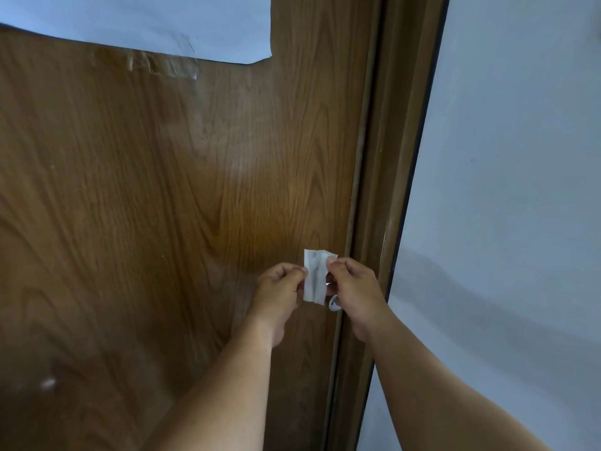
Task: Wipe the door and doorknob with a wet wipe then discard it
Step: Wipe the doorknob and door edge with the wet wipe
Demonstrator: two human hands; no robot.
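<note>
Both hands, left hand [280,284] and right hand [353,288], pinch the wet wipe [314,277] beside the door [162,190] edge.

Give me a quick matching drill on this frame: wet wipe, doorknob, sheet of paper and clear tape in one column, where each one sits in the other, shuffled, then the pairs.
Things:
1. wet wipe
2. doorknob
3. sheet of paper
4. clear tape

Places:
A. stuck on the door just under the paper's lower edge
B. pinched between the left hand and right hand
C. across the top of the door
D. mostly hidden behind the wipe and right hand, near the door's edge

Pairs: 1-B, 2-D, 3-C, 4-A
</note>
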